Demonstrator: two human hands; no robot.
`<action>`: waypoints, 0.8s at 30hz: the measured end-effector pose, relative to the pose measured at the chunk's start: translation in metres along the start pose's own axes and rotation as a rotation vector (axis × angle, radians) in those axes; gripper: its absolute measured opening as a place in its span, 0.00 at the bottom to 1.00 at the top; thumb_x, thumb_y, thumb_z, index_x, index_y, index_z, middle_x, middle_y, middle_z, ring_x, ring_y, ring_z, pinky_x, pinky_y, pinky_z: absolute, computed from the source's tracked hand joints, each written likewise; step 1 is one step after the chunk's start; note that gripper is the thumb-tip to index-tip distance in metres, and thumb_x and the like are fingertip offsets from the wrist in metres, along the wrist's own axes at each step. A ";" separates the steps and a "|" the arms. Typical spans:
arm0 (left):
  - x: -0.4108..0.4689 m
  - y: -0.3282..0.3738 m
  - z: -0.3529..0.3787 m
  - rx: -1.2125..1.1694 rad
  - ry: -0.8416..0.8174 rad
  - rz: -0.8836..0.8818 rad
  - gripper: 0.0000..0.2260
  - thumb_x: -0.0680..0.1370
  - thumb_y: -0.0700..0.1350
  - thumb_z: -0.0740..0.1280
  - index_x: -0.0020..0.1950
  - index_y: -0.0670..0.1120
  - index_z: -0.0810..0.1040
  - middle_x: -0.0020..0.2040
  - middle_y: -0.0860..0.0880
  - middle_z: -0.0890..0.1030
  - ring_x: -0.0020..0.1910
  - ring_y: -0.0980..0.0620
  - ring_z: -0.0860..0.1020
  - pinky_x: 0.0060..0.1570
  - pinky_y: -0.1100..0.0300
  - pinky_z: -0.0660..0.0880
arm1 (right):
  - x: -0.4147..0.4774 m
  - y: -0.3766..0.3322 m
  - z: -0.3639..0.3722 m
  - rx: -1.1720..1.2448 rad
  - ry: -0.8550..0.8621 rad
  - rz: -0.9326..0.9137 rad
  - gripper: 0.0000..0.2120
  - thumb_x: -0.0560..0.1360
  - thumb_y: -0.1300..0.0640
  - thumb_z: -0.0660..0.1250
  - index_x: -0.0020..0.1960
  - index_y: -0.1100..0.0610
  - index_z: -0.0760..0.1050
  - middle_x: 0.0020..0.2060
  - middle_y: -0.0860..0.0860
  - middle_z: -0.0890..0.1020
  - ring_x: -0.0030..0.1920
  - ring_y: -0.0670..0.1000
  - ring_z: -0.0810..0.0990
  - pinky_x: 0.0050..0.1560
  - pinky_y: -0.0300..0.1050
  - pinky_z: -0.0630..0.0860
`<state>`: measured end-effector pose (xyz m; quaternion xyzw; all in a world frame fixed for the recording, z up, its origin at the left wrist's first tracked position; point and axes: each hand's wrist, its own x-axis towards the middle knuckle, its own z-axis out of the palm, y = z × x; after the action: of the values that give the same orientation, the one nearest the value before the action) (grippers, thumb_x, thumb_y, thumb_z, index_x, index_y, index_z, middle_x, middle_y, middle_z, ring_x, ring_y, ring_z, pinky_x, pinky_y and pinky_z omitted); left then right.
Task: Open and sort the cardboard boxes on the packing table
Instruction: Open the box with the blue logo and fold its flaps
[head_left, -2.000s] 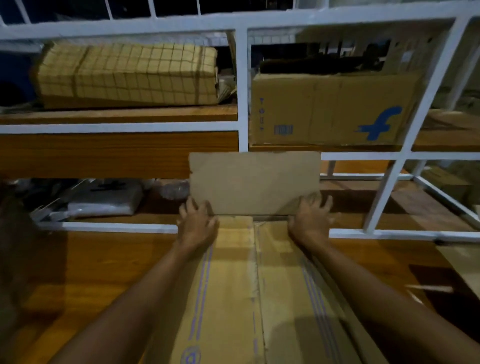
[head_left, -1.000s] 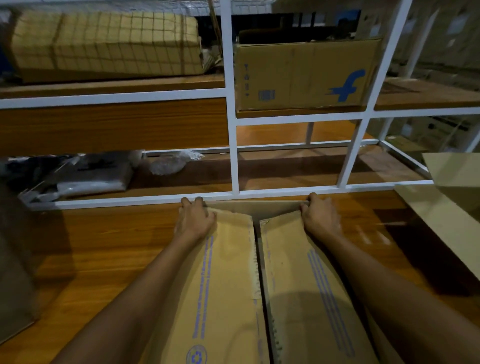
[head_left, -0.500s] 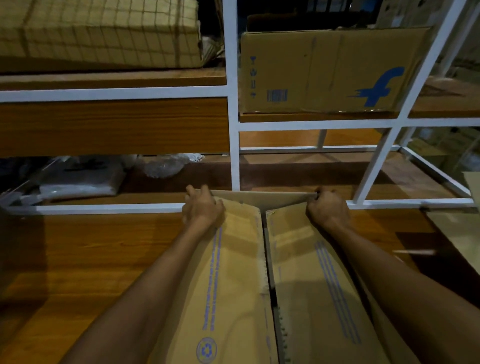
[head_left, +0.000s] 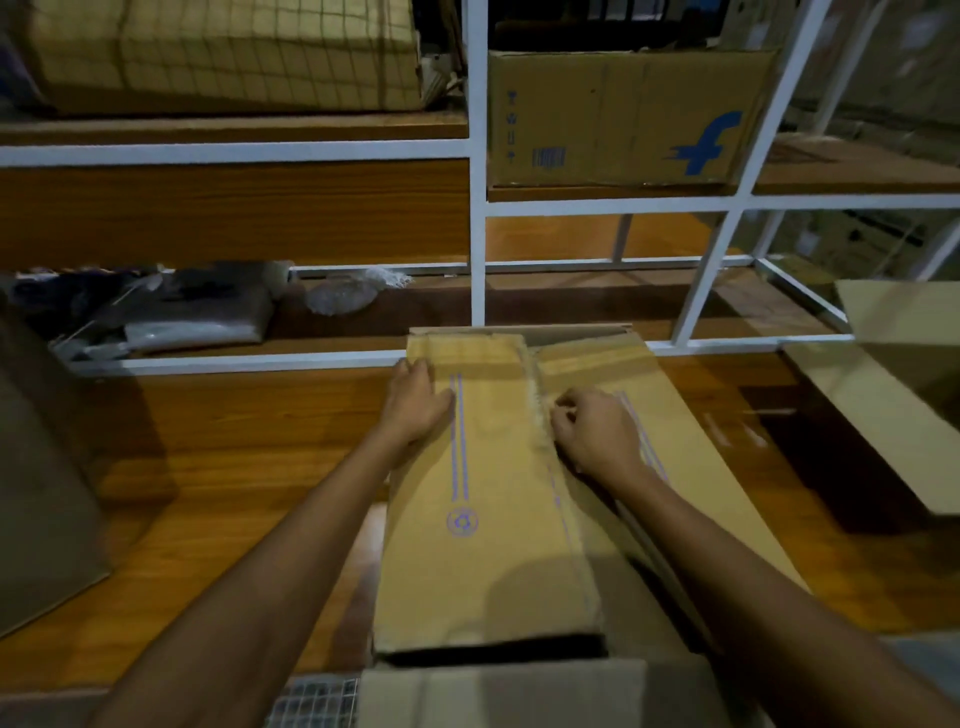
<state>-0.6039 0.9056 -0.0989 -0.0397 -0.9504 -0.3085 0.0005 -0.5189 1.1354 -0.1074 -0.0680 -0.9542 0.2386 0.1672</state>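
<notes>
**A:** Any readable print in the head view?

**B:** The cardboard box (head_left: 483, 545) on the wooden table (head_left: 234, 441) has a blue recycling symbol and twin blue lines. Behind it, a shelf box (head_left: 623, 119) has a blue "f" logo (plus a barcode).

**A:** And the hands?

**B:** The left hand (head_left: 415, 402) lies flat, fingers straight, on the box's far-left corner. The right hand (head_left: 597, 431), fingers curled, pinches its frayed centre seam.

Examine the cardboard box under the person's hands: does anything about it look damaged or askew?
Yes. The inner edge of the left flap, along the centre seam beside the right hand, is ragged and whitish, as if torn. The flaps also sit unevenly: the left one rides above the right flap, which slopes down.
</notes>
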 end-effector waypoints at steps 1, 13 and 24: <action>-0.019 -0.003 0.000 -0.029 0.010 0.023 0.24 0.78 0.51 0.65 0.72 0.42 0.67 0.74 0.39 0.64 0.71 0.39 0.66 0.67 0.52 0.65 | -0.020 -0.009 -0.001 0.068 -0.004 0.035 0.12 0.78 0.51 0.63 0.50 0.56 0.82 0.46 0.55 0.85 0.49 0.59 0.81 0.44 0.48 0.74; -0.135 -0.019 -0.074 -0.609 0.000 -0.098 0.11 0.82 0.50 0.62 0.53 0.45 0.80 0.51 0.46 0.82 0.48 0.48 0.78 0.43 0.56 0.72 | -0.093 -0.143 -0.075 1.315 -0.161 0.280 0.09 0.80 0.64 0.62 0.49 0.64 0.80 0.31 0.54 0.76 0.25 0.47 0.72 0.22 0.36 0.68; -0.175 -0.075 -0.192 -0.582 -0.027 -0.074 0.22 0.76 0.42 0.72 0.68 0.48 0.71 0.59 0.46 0.79 0.56 0.45 0.79 0.46 0.52 0.78 | -0.147 -0.231 0.028 0.358 -0.407 -0.072 0.35 0.77 0.30 0.55 0.72 0.55 0.66 0.71 0.61 0.69 0.68 0.63 0.71 0.67 0.58 0.70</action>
<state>-0.4396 0.7189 0.0080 -0.0073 -0.8226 -0.5675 -0.0347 -0.4025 0.8895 -0.0626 0.0463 -0.9125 0.4063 -0.0105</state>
